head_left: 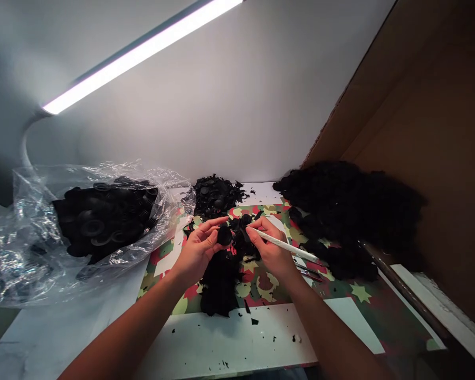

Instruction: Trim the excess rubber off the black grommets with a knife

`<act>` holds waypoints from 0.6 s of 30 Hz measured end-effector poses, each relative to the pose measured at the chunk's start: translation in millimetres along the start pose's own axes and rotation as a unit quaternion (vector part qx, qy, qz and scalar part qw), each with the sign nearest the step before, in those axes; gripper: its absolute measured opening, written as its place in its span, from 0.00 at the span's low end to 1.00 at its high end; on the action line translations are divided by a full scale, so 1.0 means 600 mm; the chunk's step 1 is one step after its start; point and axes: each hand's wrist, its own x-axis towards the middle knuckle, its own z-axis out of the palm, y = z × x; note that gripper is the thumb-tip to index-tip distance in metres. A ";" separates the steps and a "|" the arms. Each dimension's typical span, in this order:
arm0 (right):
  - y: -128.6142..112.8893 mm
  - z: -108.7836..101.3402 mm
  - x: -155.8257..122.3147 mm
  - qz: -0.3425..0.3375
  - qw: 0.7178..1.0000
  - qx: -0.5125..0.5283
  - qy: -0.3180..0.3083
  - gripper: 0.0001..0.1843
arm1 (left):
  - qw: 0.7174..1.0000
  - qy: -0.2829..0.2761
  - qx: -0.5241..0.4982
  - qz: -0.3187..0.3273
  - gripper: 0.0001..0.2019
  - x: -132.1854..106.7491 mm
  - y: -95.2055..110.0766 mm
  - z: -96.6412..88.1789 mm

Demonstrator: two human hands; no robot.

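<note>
My left hand (pixel 199 247) pinches a small round black rubber part (pixel 224 235) between thumb and fingers, over the middle of the table. Held like a pen, a slim white-handled tool (pixel 287 245) lies in my right hand (pixel 272 250); its tip points toward the black part, and I cannot tell whether they touch. More black parts (pixel 244 224) sit just behind and between my hands. Beneath them, a heap of black pieces (pixel 220 287) spreads toward me. Metal tweezers or a similar thin tool (pixel 309 272) lies beside my right wrist.
At left, a clear plastic bag (pixel 35 264) holds many ring-shaped black parts (pixel 106 214). Black scraps (pixel 217 192) are piled at the back, and a large black heap (pixel 352 211) stands right against cardboard (pixel 427 121). A lit lamp (pixel 142 55) hangs above the patterned sheet (pixel 267 287).
</note>
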 end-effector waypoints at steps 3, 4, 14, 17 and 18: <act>-0.002 0.002 0.001 -0.035 0.999 -0.013 0.018 0.15 | 0.998 0.014 -0.055 -0.038 0.23 0.001 0.000 0.001; -0.002 0.003 0.002 -0.048 0.999 -0.011 0.023 0.14 | 0.996 0.021 -0.066 -0.047 0.21 0.002 -0.001 0.001; -0.001 0.007 -0.007 0.042 0.998 0.038 -0.035 0.16 | 0.993 -0.004 -0.092 -0.071 0.18 0.002 0.002 -0.012; 0.002 0.010 -0.010 0.024 0.997 0.074 -0.026 0.20 | 0.994 -0.015 -0.081 -0.069 0.17 0.003 0.000 -0.012; 0.003 0.011 -0.012 0.021 0.996 0.088 -0.027 0.21 | 0.996 -0.020 -0.068 -0.061 0.17 0.003 -0.001 -0.011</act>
